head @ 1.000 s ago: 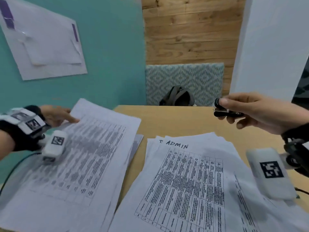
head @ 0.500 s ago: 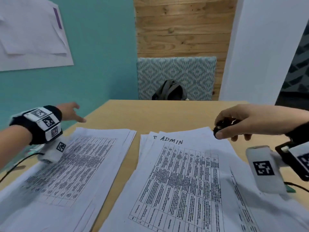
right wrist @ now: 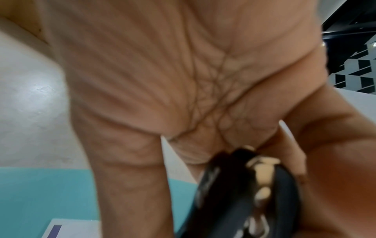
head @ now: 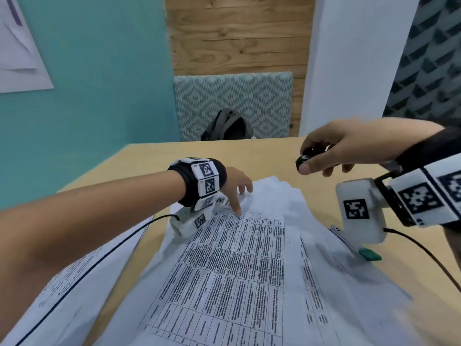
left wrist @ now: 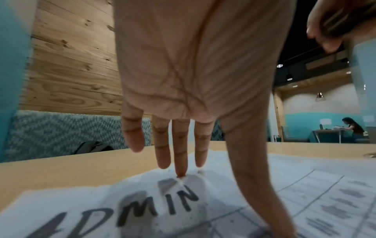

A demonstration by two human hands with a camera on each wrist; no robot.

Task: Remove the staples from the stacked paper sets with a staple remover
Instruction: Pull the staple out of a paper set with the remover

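A stack of printed paper sets (head: pixel 239 270) lies fanned on the wooden table (head: pixel 154 158); its top sheet reads "ADMIN" (left wrist: pixel 158 204). My left hand (head: pixel 237 193) reaches over the stack's far left corner with straight, spread fingers. The middle fingertip (left wrist: pixel 180 174) and the thumb (left wrist: pixel 264 201) press on the top sheet. My right hand (head: pixel 331 151) hovers above the table to the right and grips a black staple remover (head: pixel 309 156); its metal parts (right wrist: pixel 262 170) show in the right wrist view.
A second pile of printed sheets (head: pixel 82 290) lies at the left under my forearm. A green-tipped object (head: pixel 369 254) rests at the stack's right edge. A patterned bench (head: pixel 232 103) with a dark backpack (head: pixel 228 126) stands beyond the table. A person (left wrist: pixel 353 127) sits far off.
My left hand has crossed from the left pile to the ADMIN stack and now touches its top corner. The right hand, still holding the remover, has stayed over the table's right side.
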